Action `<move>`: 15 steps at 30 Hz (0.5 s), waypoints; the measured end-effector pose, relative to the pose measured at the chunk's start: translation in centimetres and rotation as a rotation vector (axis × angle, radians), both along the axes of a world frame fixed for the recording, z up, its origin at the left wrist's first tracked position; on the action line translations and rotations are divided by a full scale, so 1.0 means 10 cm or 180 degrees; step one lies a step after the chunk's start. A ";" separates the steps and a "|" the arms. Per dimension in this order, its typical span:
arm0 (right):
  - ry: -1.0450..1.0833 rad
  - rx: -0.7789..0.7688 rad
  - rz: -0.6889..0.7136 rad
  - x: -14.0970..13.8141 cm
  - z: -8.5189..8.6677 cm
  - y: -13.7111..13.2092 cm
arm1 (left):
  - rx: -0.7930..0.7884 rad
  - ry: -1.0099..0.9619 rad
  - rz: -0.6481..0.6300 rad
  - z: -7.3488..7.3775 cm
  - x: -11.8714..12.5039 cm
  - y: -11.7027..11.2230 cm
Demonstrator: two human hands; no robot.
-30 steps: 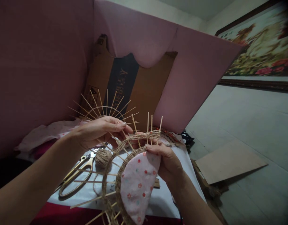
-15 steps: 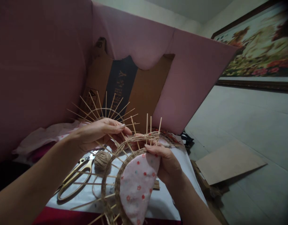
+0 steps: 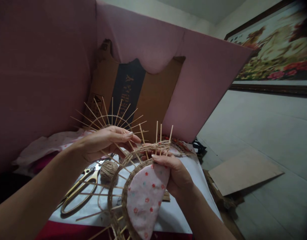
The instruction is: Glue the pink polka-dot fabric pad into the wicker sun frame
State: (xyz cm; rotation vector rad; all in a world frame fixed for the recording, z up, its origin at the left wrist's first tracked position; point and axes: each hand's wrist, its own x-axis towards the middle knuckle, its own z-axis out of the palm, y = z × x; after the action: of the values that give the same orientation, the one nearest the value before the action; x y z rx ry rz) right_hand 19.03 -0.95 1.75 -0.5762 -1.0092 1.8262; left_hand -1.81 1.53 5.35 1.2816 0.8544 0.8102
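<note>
My right hand (image 3: 177,170) grips a half-round twine-woven piece (image 3: 147,196), with the thumb on its twine-wrapped rim and the fingers behind. White fabric with small red flowers covers its middle. Thin wooden sticks (image 3: 157,133) radiate from the rim, crossed by an outer band of braided twine (image 3: 114,186). My left hand (image 3: 107,141) is closed at the upper left of that band, thumb and fingers pinched among the sticks. What lies in the pinch is too small to make out. A ball of twine (image 3: 108,171) rests below my left hand, beside gold-handled scissors (image 3: 79,193).
A second fan of sticks and twine (image 3: 112,116) stands behind my left hand, before a cut cardboard sheet (image 3: 156,86). Patterned cloth (image 3: 50,146) is heaped at left on the white tabletop (image 3: 177,216). Pink panels (image 3: 206,73) enclose the back. A flat board (image 3: 246,171) lies at right.
The woven piece and my right hand have shifted very slightly left. Both hands keep nearly the same grip and place.
</note>
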 end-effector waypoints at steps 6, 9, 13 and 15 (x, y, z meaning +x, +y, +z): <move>0.0042 -0.0024 0.0012 0.00 -0.02 0.00 | -0.0050 0.0045 0.0042 0.02 0.00 -0.01; 0.0006 -0.0058 -0.0020 0.00 -0.01 0.00 | -0.0052 0.0060 0.0027 0.01 0.00 -0.01; 0.0026 -0.0053 -0.0025 -0.01 0.00 0.00 | -0.0071 0.0048 0.0041 0.01 0.00 -0.01; 0.0063 -0.0016 0.0010 -0.01 0.00 0.00 | -0.0088 0.0048 0.0055 0.01 0.00 -0.01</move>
State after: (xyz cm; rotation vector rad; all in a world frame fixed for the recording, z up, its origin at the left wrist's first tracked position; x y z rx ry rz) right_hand 18.96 -0.97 1.73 -0.5589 -0.9929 1.8342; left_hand -1.82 1.41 5.45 1.2590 0.8870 0.8005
